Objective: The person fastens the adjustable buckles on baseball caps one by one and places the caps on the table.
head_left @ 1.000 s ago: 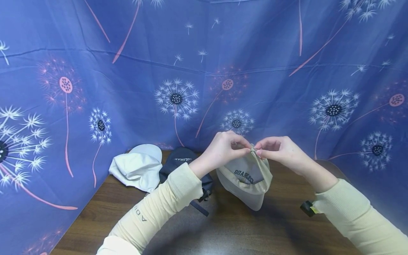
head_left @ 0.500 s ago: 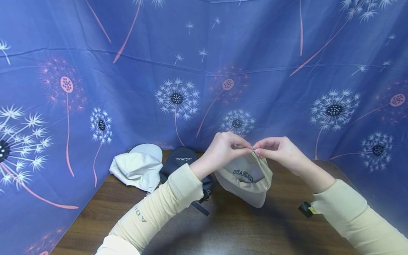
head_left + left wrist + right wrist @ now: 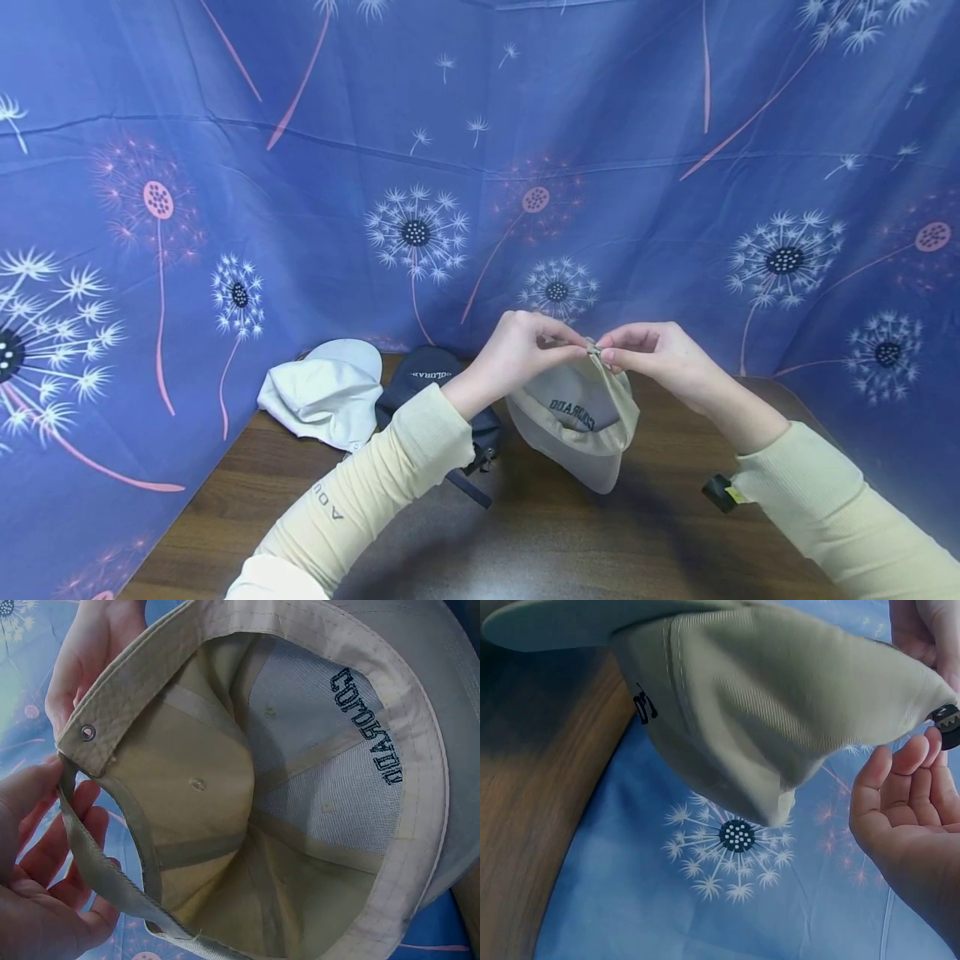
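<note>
In the head view a beige baseball cap (image 3: 566, 417) hangs between both hands, inside facing me, brim down. My left hand (image 3: 517, 354) pinches the back strap (image 3: 101, 874) at one end of the opening. My right hand (image 3: 663, 354) pinches the cap's back from the other side, its fingertips almost meeting the left ones. A dark metal buckle (image 3: 946, 724) sits by the right fingertips in the right wrist view. The left wrist view shows a metal eyelet (image 3: 88, 733) on the band and mirrored COLORADO stitching (image 3: 367, 724) inside the crown.
A white cap (image 3: 318, 400) lies at the back left of the wooden table (image 3: 555, 550). Beside it a dark navy cap (image 3: 423, 375) lies partly behind the left forearm, its strap (image 3: 470, 490) trailing forward. A blue dandelion-print cloth (image 3: 480, 167) hangs behind the table.
The beige cap lifted a little, then sank back, its brim shifting slightly. My left fingertips have drawn slightly left, showing more of the strap end. Both hands keep their pinch.
</note>
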{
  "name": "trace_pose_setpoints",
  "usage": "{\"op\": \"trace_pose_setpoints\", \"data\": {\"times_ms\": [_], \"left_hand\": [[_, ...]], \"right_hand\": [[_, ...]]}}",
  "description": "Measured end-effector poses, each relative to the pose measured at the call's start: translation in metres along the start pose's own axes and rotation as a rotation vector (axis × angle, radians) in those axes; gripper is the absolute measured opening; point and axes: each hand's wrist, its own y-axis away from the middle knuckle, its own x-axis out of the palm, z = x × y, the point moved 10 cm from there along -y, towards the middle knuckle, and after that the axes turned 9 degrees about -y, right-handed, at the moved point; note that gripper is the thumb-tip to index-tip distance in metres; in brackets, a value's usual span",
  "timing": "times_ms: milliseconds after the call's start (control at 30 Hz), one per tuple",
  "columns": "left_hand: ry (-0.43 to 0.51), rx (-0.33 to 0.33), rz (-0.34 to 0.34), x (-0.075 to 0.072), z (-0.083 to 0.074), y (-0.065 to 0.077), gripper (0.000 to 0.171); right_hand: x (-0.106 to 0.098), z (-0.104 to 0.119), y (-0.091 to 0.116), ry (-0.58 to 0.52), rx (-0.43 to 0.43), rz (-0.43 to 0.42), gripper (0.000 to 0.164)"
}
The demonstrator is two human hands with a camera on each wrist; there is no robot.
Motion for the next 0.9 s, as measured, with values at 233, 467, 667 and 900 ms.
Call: {"op": "trace_pose_setpoints", "data": {"times_ms": [233, 467, 667, 900], "left_hand": [[-0.131, 0.056, -0.032, -0.005, -0.009, 0.000, 0.014], [-0.153, 0.089, -0.055, -0.007, -0.014, 0.000, 0.011], [-0.162, 0.133, -0.082, -0.007, -0.019, 0.000, 0.009], [-0.181, 0.159, -0.097, -0.007, -0.023, -0.001, 0.007]], "right_hand": [[0.000, 0.001, 0.001, -0.006, -0.001, -0.013, 0.030], [0.001, 0.002, -0.001, -0.012, -0.003, -0.016, 0.030], [0.002, 0.000, -0.002, -0.001, 0.001, -0.022, 0.030], [0.004, 0.000, -0.003, 0.010, 0.016, -0.017, 0.032]]}}
